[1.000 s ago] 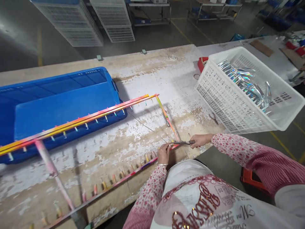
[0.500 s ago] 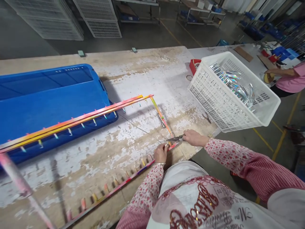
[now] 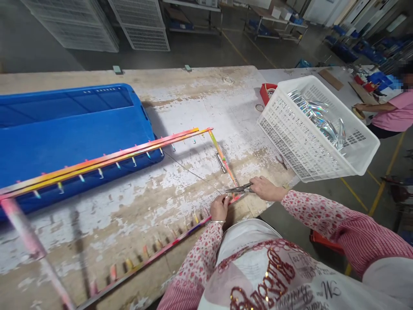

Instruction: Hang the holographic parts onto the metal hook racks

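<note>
A paint-stained metal frame (image 3: pixel 106 162) with a row of small hooks along its far bar stands on the worn table. My right hand (image 3: pixel 265 188) is closed around the handles of dark long-nosed pliers (image 3: pixel 238 189), whose jaws point left, close above the frame's near right corner. My left hand (image 3: pixel 220 208) is closed by the pliers' tip, its fingertips pinching a small pale piece at the near bar that is too small to name. Short coloured pegs (image 3: pixel 146 251) stand up along that near bar.
A white perforated basket (image 3: pixel 290 133) of shiny curved pieces stands at the right, a small red box (image 3: pixel 265 94) behind it. A blue tray (image 3: pixel 77 129) lies at the left. A metal tool (image 3: pixel 220 162) and more pliers (image 3: pixel 281 162) rest on the table. A person in pink (image 3: pixel 398 112) is at the far right.
The view has shifted slightly, so the table and basket appear a little lower and to the right. Both hands keep nearly the same place at the frame's corner, the pliers still in my right hand.
</note>
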`<action>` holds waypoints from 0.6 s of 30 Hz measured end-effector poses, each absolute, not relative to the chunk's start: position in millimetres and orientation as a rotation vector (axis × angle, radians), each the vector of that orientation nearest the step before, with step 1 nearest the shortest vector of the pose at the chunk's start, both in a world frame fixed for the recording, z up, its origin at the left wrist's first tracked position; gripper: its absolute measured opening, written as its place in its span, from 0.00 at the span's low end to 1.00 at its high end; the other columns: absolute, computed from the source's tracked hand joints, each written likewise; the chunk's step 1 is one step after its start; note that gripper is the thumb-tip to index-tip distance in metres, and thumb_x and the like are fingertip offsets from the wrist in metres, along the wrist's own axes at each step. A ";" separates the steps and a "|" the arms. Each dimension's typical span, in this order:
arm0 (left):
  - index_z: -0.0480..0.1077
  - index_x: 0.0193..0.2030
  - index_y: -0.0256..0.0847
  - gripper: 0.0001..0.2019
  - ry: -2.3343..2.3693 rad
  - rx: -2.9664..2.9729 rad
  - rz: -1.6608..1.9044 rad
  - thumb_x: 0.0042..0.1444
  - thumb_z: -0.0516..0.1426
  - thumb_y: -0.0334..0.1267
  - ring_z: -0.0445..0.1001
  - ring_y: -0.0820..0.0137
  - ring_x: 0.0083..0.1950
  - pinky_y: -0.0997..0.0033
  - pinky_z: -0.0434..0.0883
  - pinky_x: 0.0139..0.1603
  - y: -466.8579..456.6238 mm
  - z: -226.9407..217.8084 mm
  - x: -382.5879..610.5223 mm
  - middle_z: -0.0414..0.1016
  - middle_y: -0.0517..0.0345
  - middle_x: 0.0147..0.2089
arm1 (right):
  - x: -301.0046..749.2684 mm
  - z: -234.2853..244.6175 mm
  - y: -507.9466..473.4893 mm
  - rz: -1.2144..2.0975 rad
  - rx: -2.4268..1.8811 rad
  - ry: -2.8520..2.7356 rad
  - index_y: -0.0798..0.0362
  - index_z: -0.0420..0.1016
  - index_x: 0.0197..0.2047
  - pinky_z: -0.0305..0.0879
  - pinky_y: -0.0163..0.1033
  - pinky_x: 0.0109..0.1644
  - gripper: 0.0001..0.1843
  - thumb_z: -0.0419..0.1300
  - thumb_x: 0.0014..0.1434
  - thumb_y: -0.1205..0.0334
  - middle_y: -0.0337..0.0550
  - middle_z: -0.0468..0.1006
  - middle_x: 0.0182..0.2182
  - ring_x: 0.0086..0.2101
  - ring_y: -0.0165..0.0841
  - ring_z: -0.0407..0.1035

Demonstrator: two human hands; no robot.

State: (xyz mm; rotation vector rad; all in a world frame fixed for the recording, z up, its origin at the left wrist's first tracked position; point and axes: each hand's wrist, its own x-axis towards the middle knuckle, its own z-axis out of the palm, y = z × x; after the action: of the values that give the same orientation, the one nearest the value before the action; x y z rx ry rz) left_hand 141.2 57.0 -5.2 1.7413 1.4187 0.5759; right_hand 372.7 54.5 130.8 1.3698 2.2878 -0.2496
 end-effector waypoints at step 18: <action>0.77 0.39 0.38 0.08 1.343 1.805 0.629 0.58 0.57 0.38 0.76 0.66 0.37 0.69 0.69 0.43 58.0 -13.2 139.4 0.79 0.51 0.38 | 357.9 154.3 48.0 -1.499 1.194 1.984 0.58 0.76 0.35 0.58 0.32 0.34 0.09 0.61 0.59 0.61 0.37 0.72 0.25 0.28 0.28 0.64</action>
State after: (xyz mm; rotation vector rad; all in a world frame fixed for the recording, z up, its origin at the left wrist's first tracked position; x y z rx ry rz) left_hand 139.4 58.0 -13.2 1.8054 1.3427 0.6289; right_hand 357.9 48.0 154.3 1.1944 1.9836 -1.4993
